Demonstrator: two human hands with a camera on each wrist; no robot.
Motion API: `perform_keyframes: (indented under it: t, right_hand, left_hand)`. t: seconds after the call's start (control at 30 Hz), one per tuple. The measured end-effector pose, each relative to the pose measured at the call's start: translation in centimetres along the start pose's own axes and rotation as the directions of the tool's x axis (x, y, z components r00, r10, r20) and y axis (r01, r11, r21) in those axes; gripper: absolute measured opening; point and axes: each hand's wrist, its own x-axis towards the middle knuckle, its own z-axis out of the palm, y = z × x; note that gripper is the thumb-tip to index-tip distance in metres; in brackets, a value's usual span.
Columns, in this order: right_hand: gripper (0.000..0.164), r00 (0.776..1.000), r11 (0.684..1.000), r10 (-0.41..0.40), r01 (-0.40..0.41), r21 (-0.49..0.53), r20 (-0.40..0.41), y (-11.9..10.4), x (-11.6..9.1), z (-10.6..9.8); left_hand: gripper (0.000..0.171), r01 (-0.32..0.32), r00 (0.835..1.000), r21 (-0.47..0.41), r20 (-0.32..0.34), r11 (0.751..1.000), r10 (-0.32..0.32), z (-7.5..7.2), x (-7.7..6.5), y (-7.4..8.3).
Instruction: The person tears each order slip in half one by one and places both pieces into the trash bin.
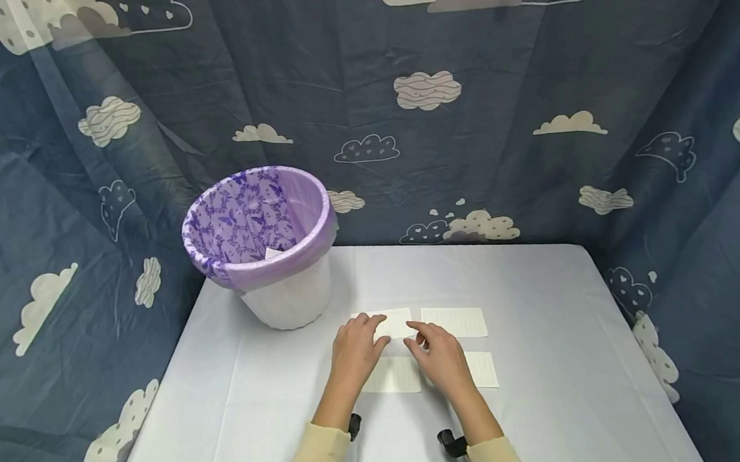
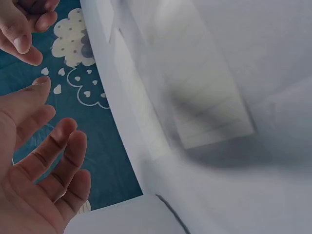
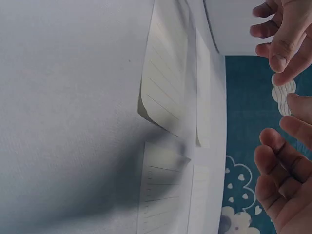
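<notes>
Several pale lined paper slips lie flat on the white table in two rows. My left hand [image 1: 356,352] hovers over the left side, between the back left slip [image 1: 398,321] and the front left slip [image 1: 391,376]. Opposite it, my right hand [image 1: 441,356] hangs in the air, partly covering the front right slip [image 1: 483,369]; beyond it lies the back right slip [image 1: 458,322]. Both hands have loosely bent fingers with nothing between them, as both wrist views show. Fingertips of the two hands face each other across a small gap.
A white bin [image 1: 290,299] with a purple patterned liner [image 1: 239,219] stands at the table's back left, something small and white inside it. Dark blue cloud-print curtains [image 1: 304,62] surround the back and sides of the white table [image 1: 569,360].
</notes>
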Motion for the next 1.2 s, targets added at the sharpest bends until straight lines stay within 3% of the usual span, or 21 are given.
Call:
perform_keyframes:
  t: [0.27,0.53,1.2]
  right_hand:
    - [0.038,0.997,0.998,0.051,-0.052,0.030,0.058,-0.1,-0.6,0.6]
    - [0.033,0.994,0.998,0.043,-0.047,0.040,0.100,0.0,-1.5,1.8]
    - [0.042,0.978,0.999,0.024,-0.031,0.027,0.205,0.0,-1.9,3.7]
  left_hand:
    - [0.043,-0.004,1.000,-0.017,0.031,1.000,0.005,0.2,-1.1,-0.7]
    - [0.051,0.029,0.988,-0.043,0.156,0.999,-0.022,0.9,-1.9,-1.3]
    - [0.064,0.107,0.963,-0.054,0.254,0.993,-0.090,3.4,-3.1,-1.9]
